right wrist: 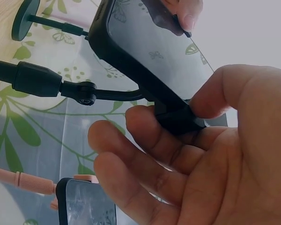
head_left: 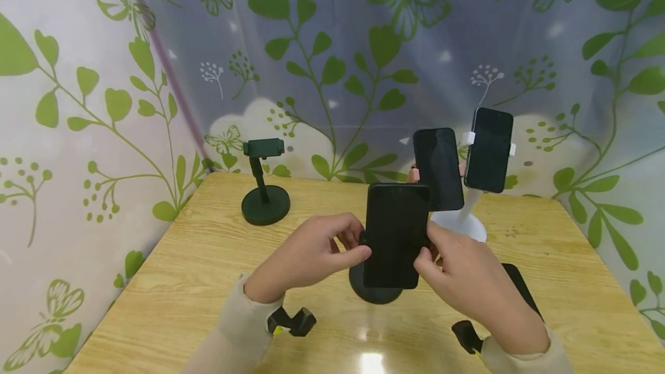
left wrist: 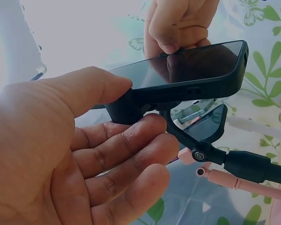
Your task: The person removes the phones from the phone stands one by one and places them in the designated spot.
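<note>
A black phone (head_left: 396,235) stands upright, screen toward me, in the clamp of a black phone stand. The stand's round base (head_left: 376,295) shows below it on the table. At the phone's left edge my left hand (head_left: 322,244) pinches one side of the clamp (left wrist: 124,108), thumb above and fingers curled beneath. On the opposite edge my right hand (head_left: 467,270) grips the clamp's other end (right wrist: 178,117) between thumb and fingers. Behind the phone, the jointed arm of the stand (left wrist: 199,152) is visible in the left wrist view.
A dark green phone stand (head_left: 265,204) with no phone is at the back left. Back right, one phone (head_left: 440,169) sits in a pink holder and another (head_left: 489,149) in a white stand (head_left: 480,229). A dark flat device (head_left: 521,287) lies partly behind my right forearm.
</note>
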